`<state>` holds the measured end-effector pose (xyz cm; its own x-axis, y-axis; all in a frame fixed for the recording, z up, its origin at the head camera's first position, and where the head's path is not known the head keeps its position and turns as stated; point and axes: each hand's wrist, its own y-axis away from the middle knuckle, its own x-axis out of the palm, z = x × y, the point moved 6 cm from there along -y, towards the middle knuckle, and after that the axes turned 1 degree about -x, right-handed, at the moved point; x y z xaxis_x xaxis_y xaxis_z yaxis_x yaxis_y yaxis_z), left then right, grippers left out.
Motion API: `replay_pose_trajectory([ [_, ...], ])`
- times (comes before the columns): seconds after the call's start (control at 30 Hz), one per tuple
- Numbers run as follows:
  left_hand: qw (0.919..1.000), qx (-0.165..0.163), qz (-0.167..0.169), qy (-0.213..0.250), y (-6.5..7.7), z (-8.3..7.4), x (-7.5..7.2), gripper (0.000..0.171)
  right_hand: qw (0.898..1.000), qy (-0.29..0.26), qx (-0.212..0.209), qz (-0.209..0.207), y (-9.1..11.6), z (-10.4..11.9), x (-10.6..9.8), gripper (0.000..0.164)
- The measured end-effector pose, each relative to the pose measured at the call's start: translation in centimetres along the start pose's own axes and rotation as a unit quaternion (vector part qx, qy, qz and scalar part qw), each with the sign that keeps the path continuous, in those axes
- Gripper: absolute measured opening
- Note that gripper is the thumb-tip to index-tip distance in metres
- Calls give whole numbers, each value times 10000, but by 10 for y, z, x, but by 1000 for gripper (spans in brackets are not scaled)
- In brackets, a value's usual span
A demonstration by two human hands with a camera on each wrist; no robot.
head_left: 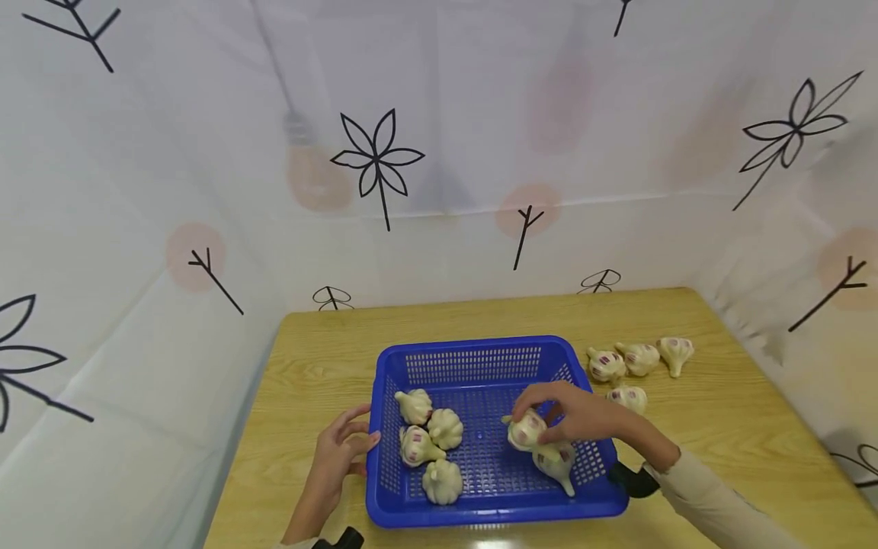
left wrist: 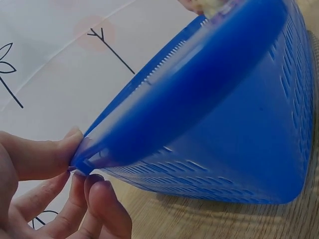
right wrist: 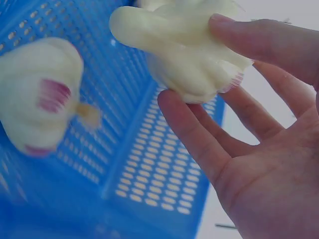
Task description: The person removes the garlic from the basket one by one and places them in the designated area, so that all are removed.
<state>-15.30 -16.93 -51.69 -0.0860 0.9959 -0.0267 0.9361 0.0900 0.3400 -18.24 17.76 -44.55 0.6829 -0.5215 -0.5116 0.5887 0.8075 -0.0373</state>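
Note:
A blue perforated plastic basket (head_left: 480,515) stands on the wooden table. My left hand (head_left: 336,457) grips its left rim, thumb above and fingers beneath, as the left wrist view shows. Inside the basket's right half, my right hand (head_left: 572,415) holds a garlic bulb (head_left: 527,431) between thumb and fingers; in the right wrist view the pale bulb (right wrist: 184,50) sits at the fingertips. Just below it in the head view lies another garlic bulb (head_left: 555,462), its stem pointing toward the front. Several more bulbs, among them one garlic bulb (head_left: 442,482), lie along the basket's left side.
To the right of the basket, several garlic bulbs (head_left: 638,358) lie on the wooden table (head_left: 322,351). One garlic bulb (head_left: 627,398) is partly covered by my right hand. A white patterned cloth (head_left: 453,252) hangs behind the table and along both sides.

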Motion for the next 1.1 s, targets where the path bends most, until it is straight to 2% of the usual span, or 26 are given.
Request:
replay_pose_trajectory([
  [0.13, 10000, 24, -2, 66, 1, 0, 1, 51, 9989, 285, -51, -373, 9, 6, -17, 30],
  [0.33, 9999, 60, 4, 108, 1, 0, 1, 50, 9965, 288, 4, -784, 31, 10, -42, 32],
  [0.43, 9999, 65, 16, 140, 2, 0, 2, 51, 9943, 349, -114, -1006, 44, 12, -53, 33],
  [0.7, 9998, 92, -5, 163, 2, -2, 3, 51, 9800, 1083, -109, -1668, 74, 18, -81, 36],
  [0.87, 9998, 140, -49, 165, 1, -3, 3, 51, 9722, 1382, 33, -1891, 89, 15, -94, 38],
  [1.1, 9997, 49, -134, 177, 2, -1, 3, 51, 9710, 1337, 267, -1963, 109, 4, -104, 38],
])
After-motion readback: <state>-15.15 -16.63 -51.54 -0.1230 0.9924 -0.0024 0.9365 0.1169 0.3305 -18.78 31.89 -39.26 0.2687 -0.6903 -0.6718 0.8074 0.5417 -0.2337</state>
